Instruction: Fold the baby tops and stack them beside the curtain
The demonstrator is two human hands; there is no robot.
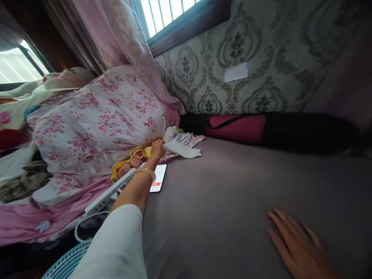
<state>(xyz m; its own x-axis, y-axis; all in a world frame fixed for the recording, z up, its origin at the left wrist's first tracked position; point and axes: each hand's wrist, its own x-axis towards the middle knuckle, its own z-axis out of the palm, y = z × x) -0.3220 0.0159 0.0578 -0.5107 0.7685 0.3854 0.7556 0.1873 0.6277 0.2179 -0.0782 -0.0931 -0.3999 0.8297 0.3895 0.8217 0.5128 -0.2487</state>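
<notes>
My left hand reaches far forward, its fingers closed on the near end of what looks like a white sock. Under and behind the sock lie crumpled pale clothes with pink edges. Just left of that hand is a yellow cartoon plush. A phone with a lit screen lies beneath my left forearm, partly hidden by it. My right hand, slightly blurred, is open with fingers spread low over the grey bed sheet and holds nothing.
A white power strip with plugs runs along the bed's left edge, near a blue plastic basket. Floral bedding is heaped at the left. A long black and maroon bag lies against the patterned wall.
</notes>
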